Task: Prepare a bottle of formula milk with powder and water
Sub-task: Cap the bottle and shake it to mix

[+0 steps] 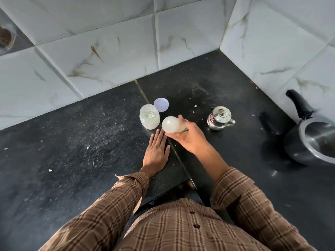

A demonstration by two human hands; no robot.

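My right hand grips a feeding bottle filled with milky white liquid, tipped on its side above the black counter so its base faces me. My left hand lies flat on the counter just below the bottle, fingers spread, holding nothing. Left of the bottle stands an open clear jar with white powder inside. Its pale lilac lid lies flat behind it. A small steel jug with a lid and handle stands to the right of my right hand.
A dark pressure cooker with a long black handle sits at the right edge near the tiled wall. White marble-look tiles form a corner behind the counter. Crumbs and powder specks dot the black surface.
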